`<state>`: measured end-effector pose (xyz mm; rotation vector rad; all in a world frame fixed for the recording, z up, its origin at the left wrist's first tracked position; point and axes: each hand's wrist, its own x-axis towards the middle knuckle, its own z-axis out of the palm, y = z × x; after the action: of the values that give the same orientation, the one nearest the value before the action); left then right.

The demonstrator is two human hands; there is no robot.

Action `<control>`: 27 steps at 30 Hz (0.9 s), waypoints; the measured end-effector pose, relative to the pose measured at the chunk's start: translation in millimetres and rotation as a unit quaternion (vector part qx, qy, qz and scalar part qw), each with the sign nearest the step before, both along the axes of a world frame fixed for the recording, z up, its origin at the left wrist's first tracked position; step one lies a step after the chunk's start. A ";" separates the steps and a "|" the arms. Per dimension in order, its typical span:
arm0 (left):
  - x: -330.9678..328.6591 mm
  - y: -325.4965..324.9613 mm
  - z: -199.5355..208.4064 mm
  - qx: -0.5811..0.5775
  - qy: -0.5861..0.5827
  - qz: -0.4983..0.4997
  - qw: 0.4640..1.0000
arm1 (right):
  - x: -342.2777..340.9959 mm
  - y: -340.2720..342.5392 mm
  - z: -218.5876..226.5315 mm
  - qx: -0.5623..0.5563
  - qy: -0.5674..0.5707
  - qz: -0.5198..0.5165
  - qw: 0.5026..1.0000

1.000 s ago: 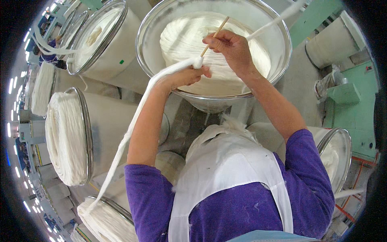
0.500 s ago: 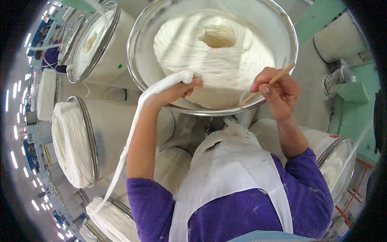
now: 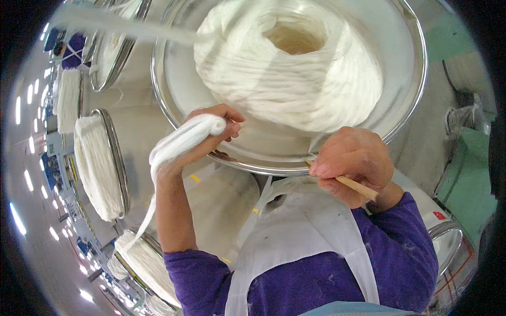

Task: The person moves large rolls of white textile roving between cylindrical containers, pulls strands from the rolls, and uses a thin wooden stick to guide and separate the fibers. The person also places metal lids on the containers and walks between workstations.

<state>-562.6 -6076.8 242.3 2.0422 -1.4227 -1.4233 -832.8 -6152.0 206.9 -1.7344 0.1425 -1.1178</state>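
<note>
My left hand [image 3: 227, 125] is closed with its fingers curled at the front rim of a large can. A thick white cotton sliver [image 3: 184, 138] lies over that hand and wrist, its rounded end beside the fingertips. From the wrist it hangs down to a full can at lower left. In my right hand [image 3: 358, 163] is a thin wooden stick [image 3: 358, 188], gripped at the rim's right front, one end pointing down toward me. Inside the large can [image 3: 287, 171] sits a coiled mound of white sliver [image 3: 295, 95] with a hole in its middle.
Cans of coiled sliver [image 3: 97, 168] stand along the left, another [image 3: 150, 268] at lower left. A blurred strand [image 3: 132, 26] crosses the upper left to the mound. Green machinery [image 3: 469, 158] is at right. A person in purple [image 3: 74, 51] is far left.
The stick has swung from pointing up and right to pointing down and right. My left hand has moved left and down, the sliver now bunched over its wrist. The large can appears closer.
</note>
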 end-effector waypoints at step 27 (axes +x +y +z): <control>8.2 49.6 -4.9 -0.210 -0.056 0.017 0.976 | 108.4 2.9 -43.1 -0.005 0.458 0.201 0.866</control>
<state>-554.4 -6027.2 237.4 1.8827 -1.5655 -0.9062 -724.4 -6149.0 163.8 -2.0542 0.3333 0.0729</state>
